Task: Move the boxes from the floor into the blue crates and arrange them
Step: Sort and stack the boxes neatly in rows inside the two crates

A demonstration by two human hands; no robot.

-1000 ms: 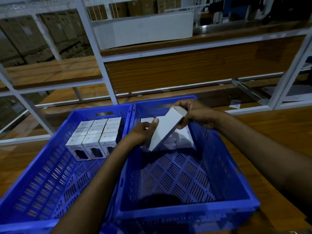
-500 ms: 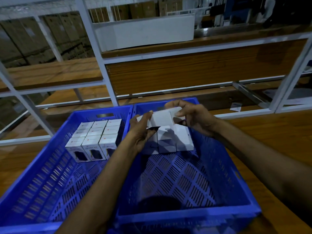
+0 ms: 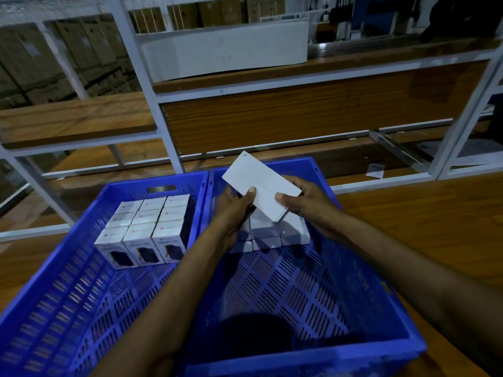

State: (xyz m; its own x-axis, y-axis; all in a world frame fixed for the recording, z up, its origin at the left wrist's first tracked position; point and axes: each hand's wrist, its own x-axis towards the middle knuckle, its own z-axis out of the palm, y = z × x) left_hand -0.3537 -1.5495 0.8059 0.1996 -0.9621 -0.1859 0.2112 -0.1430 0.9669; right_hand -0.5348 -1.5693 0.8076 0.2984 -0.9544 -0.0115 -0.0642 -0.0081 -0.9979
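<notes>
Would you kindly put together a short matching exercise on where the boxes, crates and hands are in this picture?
Column one:
1. white box
2. printed boxes
3. right crate
4. cardboard cartons

Column two:
A. stacked behind the white shelving frame
B. held tilted between left hand and right hand
C. standing in tidy rows at the far end of the left crate
D. holds a small group of plain boxes, its near floor bare

Pairs: 1-B, 2-C, 3-D, 4-A

Two blue crates (image 3: 353, 357) sit side by side on seemingly wooden floor (image 3: 408, 213).
</notes>
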